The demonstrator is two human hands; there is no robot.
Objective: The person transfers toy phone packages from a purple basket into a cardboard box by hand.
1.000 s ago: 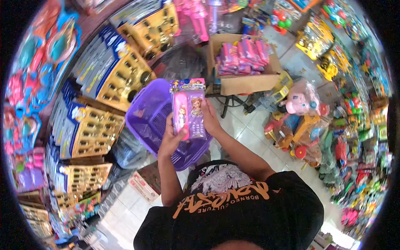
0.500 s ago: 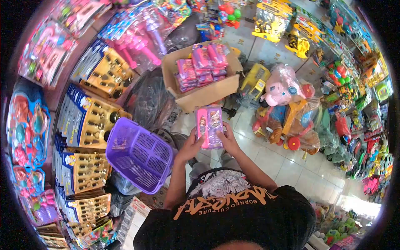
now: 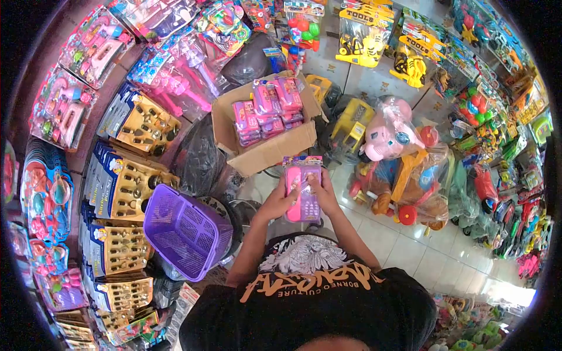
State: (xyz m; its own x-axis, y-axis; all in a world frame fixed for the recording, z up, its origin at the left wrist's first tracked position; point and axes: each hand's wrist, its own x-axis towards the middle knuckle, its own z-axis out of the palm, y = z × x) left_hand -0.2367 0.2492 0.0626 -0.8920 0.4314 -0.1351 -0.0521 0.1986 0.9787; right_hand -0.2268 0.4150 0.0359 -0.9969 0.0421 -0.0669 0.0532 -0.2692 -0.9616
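Note:
Between both hands, in front of my chest, is a packaged toy phone (image 3: pixel 304 209) with a pink handset at left and a purple keypad side at right, in clear plastic. My left hand (image 3: pixel 277 203) is closed on its left edge, thumb across the pink part. Gripping the right edge is my right hand (image 3: pixel 323 194), its thumb pressed on the upper front of the pack. Just beyond stands an open cardboard box (image 3: pixel 270 159) with several similar pink and purple packs (image 3: pixel 267 100) stacked inside.
A purple plastic basket (image 3: pixel 196 231) stands to my left, tilted in view. Hanging kitchen play sets (image 3: pixel 134 181) line the left side. To the right are a yellow toy vehicle (image 3: pixel 351 124), a pink wrapped toy (image 3: pixel 389 131) and wrapped ride-on toys (image 3: pixel 410 184) on the tiled floor.
The toy phone and both hands sit slightly lower and further right in view. My right thumb has moved from the pack's edge onto its front. The camera view has shifted a little.

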